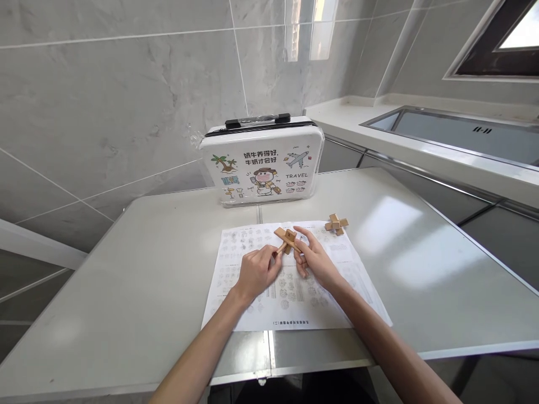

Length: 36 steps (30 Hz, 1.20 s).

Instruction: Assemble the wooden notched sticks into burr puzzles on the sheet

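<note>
Above a printed instruction sheet [337, 311], my two hands hold a partly joined wooden burr puzzle [289, 238] made of crossed, notched sticks. My left hand [257, 270] is closed, its thumb and fingertips pinching the near left end of a stick. From the right, my right hand [315, 259] grips the puzzle between thumb and fingers, with the lower fingers curled beneath. Fingers hide parts of the joints. A second, star-shaped wooden puzzle [336, 224] lies at the sheet's upper right corner, apart from both hands.
The sheet lies on a pale folding table [138, 292] with a seam down its middle. Behind it a white cartoon-printed case [263, 163], wrapped in clear plastic, stands against the tiled wall [126, 106]. To the right runs a counter with a sink [446, 134].
</note>
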Each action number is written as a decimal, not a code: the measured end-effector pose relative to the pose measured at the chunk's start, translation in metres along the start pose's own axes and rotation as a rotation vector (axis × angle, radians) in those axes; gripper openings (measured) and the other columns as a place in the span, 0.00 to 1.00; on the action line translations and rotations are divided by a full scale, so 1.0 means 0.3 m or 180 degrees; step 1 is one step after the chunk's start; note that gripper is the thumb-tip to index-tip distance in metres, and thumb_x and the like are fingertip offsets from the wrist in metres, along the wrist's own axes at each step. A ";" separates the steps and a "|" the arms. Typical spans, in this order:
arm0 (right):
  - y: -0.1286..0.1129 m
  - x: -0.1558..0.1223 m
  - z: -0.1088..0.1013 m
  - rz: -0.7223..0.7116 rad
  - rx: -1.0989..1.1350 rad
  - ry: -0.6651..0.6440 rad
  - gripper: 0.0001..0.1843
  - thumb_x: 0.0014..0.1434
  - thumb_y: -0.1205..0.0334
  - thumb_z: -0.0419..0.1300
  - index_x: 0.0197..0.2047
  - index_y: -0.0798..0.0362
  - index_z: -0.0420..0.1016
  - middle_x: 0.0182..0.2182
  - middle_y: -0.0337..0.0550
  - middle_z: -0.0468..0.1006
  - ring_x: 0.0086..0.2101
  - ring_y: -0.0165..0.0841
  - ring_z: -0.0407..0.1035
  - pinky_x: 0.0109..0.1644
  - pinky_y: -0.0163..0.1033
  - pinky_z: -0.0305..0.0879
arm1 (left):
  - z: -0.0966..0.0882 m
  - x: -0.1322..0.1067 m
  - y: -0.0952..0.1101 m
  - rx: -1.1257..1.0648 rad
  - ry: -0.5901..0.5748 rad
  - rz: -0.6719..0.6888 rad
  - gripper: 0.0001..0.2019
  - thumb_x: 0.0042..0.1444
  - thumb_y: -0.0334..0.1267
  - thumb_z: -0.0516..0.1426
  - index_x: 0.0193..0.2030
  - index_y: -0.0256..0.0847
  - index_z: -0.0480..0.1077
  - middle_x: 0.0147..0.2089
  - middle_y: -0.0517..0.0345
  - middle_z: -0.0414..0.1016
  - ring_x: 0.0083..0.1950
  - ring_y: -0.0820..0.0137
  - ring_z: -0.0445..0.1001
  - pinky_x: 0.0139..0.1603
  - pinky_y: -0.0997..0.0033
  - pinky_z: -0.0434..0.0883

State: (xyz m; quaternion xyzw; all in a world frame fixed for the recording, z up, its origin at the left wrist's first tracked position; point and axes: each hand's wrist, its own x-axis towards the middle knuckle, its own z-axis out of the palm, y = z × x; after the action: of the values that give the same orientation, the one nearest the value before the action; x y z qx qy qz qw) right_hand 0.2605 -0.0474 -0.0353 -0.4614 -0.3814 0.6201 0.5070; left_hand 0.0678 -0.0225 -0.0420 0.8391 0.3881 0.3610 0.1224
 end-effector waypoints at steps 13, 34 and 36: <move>0.017 0.003 0.011 -0.0238 -0.0097 0.0100 0.38 0.65 0.37 0.61 0.70 0.48 0.57 0.20 0.26 0.68 0.17 0.27 0.60 0.22 0.33 0.58 | 0.004 0.008 -0.001 0.0643 0.0317 0.0667 0.04 0.69 0.34 0.57 0.40 0.40 0.69 0.24 0.66 0.74 0.21 0.75 0.68 0.25 0.73 0.61; 0.006 -0.023 0.014 -0.0140 -0.0291 -0.0395 0.48 0.71 0.41 0.55 0.80 0.41 0.29 0.23 0.28 0.73 0.16 0.27 0.57 0.23 0.34 0.58 | 0.006 -0.006 -0.009 0.0048 0.0184 0.0021 0.06 0.72 0.39 0.54 0.43 0.41 0.70 0.22 0.67 0.70 0.21 0.76 0.67 0.23 0.76 0.62; 0.006 -0.022 0.013 -0.0132 -0.0264 -0.0382 0.47 0.70 0.41 0.56 0.79 0.40 0.30 0.23 0.29 0.73 0.16 0.28 0.57 0.23 0.34 0.58 | 0.007 -0.006 -0.011 -0.0010 0.0152 -0.0045 0.07 0.72 0.40 0.54 0.44 0.41 0.70 0.23 0.67 0.70 0.21 0.76 0.67 0.24 0.76 0.63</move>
State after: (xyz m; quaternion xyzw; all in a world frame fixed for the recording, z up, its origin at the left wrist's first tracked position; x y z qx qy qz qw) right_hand 0.2567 -0.0544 -0.0348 -0.4359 -0.4459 0.6197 0.4765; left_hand 0.0667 -0.0217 -0.0461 0.8273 0.3962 0.3807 0.1170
